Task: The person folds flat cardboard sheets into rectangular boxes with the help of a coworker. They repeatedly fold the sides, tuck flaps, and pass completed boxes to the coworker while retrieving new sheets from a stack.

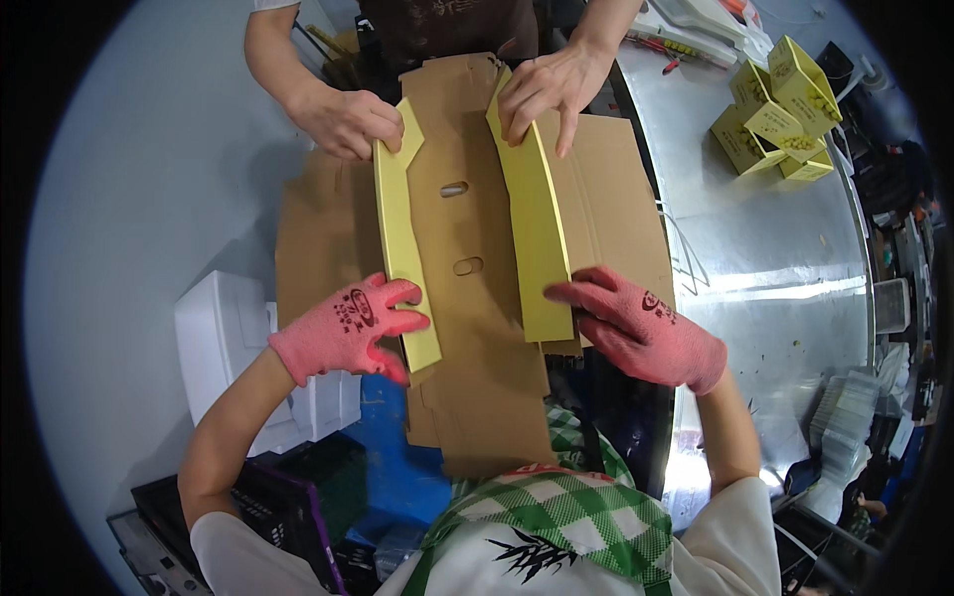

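Note:
A long brown cardboard piece [465, 223] with two oval slots lies before me, a yellow cardboard strip raised along each side. Pressed against the near end of the left yellow strip [399, 233] is my left hand [343, 328], in a pink glove; its fingers are spread across the strip and its thumb sits apart below. My right hand [651, 333], gloved alike, has its fingers apart, the tips at the outer edge of the right yellow strip [540, 233]. Across from me, another person's left-side hand [348, 121] and right-side hand [552, 91] hold the far ends.
Larger brown cardboard sheets [611, 199] lie beneath. At right stands a metal table [765, 258] with several small yellow boxes [785, 109]. A white foam box [229, 338] and a dark crate [283, 521] stand at left, near a blue surface [393, 467].

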Available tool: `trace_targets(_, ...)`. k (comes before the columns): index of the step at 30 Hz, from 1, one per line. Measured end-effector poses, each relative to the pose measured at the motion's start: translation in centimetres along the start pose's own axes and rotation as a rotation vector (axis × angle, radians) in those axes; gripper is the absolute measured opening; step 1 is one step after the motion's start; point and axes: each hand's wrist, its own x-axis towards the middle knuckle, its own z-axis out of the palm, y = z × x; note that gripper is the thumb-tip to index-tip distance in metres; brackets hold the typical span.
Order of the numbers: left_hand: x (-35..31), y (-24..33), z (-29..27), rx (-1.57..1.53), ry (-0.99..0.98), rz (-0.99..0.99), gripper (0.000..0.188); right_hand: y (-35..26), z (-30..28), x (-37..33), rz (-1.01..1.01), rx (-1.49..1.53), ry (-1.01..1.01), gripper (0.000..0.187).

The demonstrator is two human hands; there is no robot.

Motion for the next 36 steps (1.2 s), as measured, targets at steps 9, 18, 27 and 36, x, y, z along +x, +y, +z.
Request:
trace_targets(9,4.2,0.5,6.4,0.152,0.950,-0.424,0.025,3.7,-0.6,4.0,-0.519,-0.778,0.241,0.055)
trace_targets(18,5.9,2.5,3.1,0.154,0.606,-0.421,0.090,4.3,5.7,10.7,-0.639,-0.843,0.431,0.035)
trace_targets(27,7.1,-0.3,5.1,0.310,0.861,-0.406,0.050,3.9,7.8,7.2,-0.633,-0.381,0.507,0.055)
trace_targets(36,7.7,1.6,5.6,0.416,0.871,-0.377,0.051,7.3,9.7,0.1,-0.764,-0.724,0.106,0.045)
